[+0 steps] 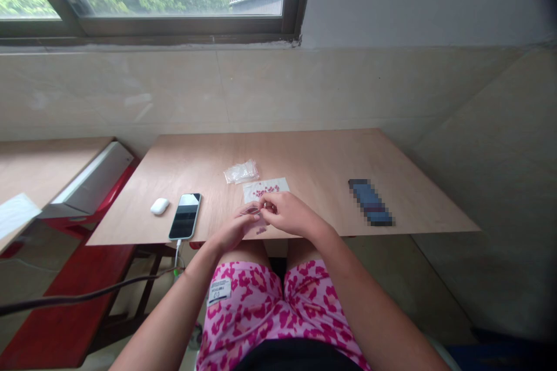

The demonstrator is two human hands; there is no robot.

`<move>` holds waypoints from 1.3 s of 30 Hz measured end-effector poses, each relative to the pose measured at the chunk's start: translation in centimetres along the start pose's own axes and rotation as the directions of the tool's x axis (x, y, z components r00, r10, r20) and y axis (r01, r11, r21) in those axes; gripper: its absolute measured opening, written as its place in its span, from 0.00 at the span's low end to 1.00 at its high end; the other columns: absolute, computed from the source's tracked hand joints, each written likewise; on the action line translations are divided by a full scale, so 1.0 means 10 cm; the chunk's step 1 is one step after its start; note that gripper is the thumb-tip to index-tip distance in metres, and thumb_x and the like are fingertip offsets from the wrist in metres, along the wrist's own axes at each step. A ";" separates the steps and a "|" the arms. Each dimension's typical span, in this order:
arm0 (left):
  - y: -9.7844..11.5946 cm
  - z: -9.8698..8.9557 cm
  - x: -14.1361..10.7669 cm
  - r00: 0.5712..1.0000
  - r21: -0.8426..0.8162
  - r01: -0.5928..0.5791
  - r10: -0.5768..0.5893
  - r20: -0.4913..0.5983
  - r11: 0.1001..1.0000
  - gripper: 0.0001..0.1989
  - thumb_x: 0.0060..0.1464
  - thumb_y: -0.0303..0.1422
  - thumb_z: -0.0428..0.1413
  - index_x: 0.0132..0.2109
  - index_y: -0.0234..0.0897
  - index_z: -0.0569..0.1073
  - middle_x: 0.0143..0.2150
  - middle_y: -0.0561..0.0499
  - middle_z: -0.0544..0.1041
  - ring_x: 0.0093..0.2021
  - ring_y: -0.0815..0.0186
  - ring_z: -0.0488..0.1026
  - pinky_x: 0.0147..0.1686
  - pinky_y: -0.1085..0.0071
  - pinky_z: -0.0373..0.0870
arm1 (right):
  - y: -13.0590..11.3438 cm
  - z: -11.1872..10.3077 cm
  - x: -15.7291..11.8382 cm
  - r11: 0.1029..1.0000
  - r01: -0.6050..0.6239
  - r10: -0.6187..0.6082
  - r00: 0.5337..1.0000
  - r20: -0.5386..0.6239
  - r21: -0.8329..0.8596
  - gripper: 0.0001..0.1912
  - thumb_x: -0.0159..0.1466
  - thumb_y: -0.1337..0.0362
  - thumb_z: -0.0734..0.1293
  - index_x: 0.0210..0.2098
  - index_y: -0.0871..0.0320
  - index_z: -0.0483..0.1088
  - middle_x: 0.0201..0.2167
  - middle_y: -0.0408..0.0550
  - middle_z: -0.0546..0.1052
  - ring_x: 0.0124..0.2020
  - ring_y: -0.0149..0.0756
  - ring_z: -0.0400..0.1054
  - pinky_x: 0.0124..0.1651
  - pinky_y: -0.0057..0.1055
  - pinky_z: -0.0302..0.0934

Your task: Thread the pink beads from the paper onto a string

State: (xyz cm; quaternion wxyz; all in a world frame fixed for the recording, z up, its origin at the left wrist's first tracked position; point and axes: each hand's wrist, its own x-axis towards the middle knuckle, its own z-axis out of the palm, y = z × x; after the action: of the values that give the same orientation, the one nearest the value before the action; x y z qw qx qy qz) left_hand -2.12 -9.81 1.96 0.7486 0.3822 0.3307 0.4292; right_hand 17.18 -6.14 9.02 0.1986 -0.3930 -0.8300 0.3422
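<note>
Near the table's front edge, my left hand (237, 226) is closed on a small clear plastic bag (256, 228) with a few pinkish-red pieces low inside it. The bag's mouth is held apart. My right hand (285, 213) is at the mouth, thumb and fingers pinched together; whatever they hold is too small to make out. Just beyond both hands lies a white sheet (282, 184) with several small pinkish-red pieces (266, 191) scattered on it. Behind the sheet, to its left, rests a stack of clear plastic bags (242, 171).
On the wooden table (313, 156), a phone (185, 216) with a charging cable and a white earbud case (159, 206) lie at left. A pixelated dark device (371, 203) lies at right. A red bench (73, 301) stands lower left; a dark cable (87, 298) crosses there.
</note>
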 end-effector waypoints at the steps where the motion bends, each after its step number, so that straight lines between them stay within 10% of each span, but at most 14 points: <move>1: 0.00 0.00 0.00 1.000 -0.015 0.006 -0.006 0.004 1.000 0.13 0.55 0.33 0.62 0.48 0.38 0.76 0.52 0.43 0.77 0.48 0.57 0.76 0.46 0.64 0.71 | 0.00 0.00 0.00 1.000 0.003 -0.003 1.000 -0.005 0.014 0.07 0.64 0.72 0.65 0.35 0.56 0.75 0.27 0.39 0.76 0.28 0.31 0.66 0.31 0.26 0.51; 10: 0.04 0.01 0.00 0.999 -0.055 0.045 -0.045 -0.002 0.997 0.13 0.55 0.36 0.62 0.47 0.40 0.72 0.41 0.46 0.75 0.46 0.57 0.76 0.43 0.65 0.70 | 0.26 0.04 0.04 0.975 -0.035 0.060 0.993 -0.105 0.221 0.08 0.67 0.64 0.65 0.43 0.56 0.75 0.29 0.41 0.78 0.30 0.32 0.70 0.34 0.25 0.59; 19: 0.01 -0.06 0.07 0.989 -0.037 -0.011 0.005 -0.149 0.999 0.13 0.56 0.37 0.60 0.45 0.41 0.66 0.40 0.50 0.72 0.43 0.61 0.75 0.35 0.71 0.64 | 1.15 0.30 0.05 0.890 -0.452 0.406 0.848 -0.340 -0.066 0.06 0.66 0.67 0.68 0.36 0.58 0.78 0.34 0.48 0.81 0.36 0.36 0.74 0.38 0.27 0.59; 32: -0.08 -0.12 0.10 0.985 -0.044 0.039 -0.046 -0.166 0.998 0.14 0.56 0.37 0.61 0.45 0.41 0.66 0.39 0.53 0.73 0.42 0.62 0.77 0.35 0.70 0.62 | 1.02 0.66 0.17 0.785 -0.553 0.430 0.811 -0.396 -0.279 0.11 0.70 0.56 0.68 0.37 0.56 0.77 0.38 0.51 0.81 0.37 0.38 0.74 0.35 0.28 0.57; 39: -0.06 -0.11 0.08 0.990 -0.034 0.056 -0.059 -0.130 0.998 0.11 0.58 0.36 0.59 0.46 0.42 0.68 0.39 0.53 0.74 0.42 0.62 0.77 0.36 0.70 0.63 | 0.91 0.58 0.17 0.886 -0.460 0.403 0.832 -0.382 -0.067 0.06 0.66 0.65 0.68 0.33 0.57 0.77 0.33 0.48 0.81 0.35 0.38 0.74 0.38 0.28 0.60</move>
State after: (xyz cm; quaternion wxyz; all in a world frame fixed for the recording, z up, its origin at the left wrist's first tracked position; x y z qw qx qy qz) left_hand -2.40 -8.97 0.75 0.7430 0.3322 0.3835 0.4365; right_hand 17.42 -3.00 -1.45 0.2321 -0.6402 -0.6936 0.2348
